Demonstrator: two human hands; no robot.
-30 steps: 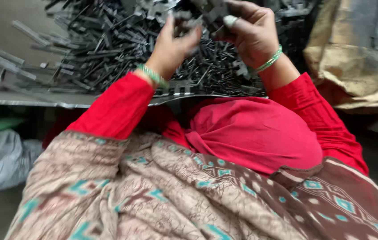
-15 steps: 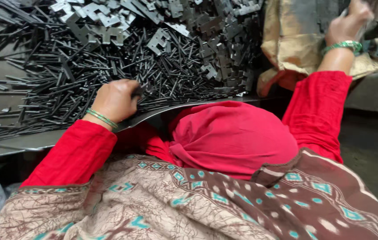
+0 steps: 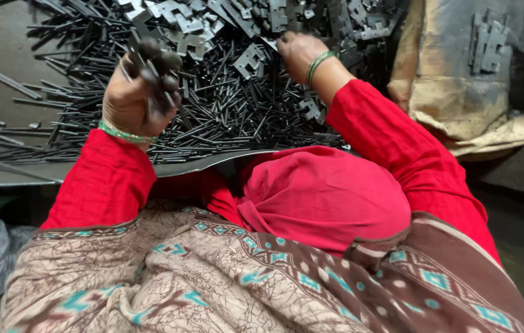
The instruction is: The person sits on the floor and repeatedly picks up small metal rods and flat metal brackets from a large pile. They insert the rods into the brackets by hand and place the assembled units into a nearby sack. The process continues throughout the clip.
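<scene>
Left hand (image 3: 133, 97) raised above the near edge of the metal tray (image 3: 3, 176), fist clenched around a small bundle of thin black pins (image 3: 151, 65), tips sticking up past the knuckles. Green bangle at the left wrist, red sleeve (image 3: 104, 185) below. Right hand (image 3: 299, 54) set down into the heap farther back, fingers buried among flat dark notched plates (image 3: 249, 58); grip hidden, could not tell whether closed on anything. Green bangle there too. Loose black pins (image 3: 231, 117) spread thick across the tray between and below both hands, stragglers scattered out to the left. More notched plates piled along the top of the heap. Crumpled brown sack (image 3: 453, 98) just right of the tray, a few plates resting on it. Patterned brown cloth (image 3: 212, 283) over the lap in the foreground.
</scene>
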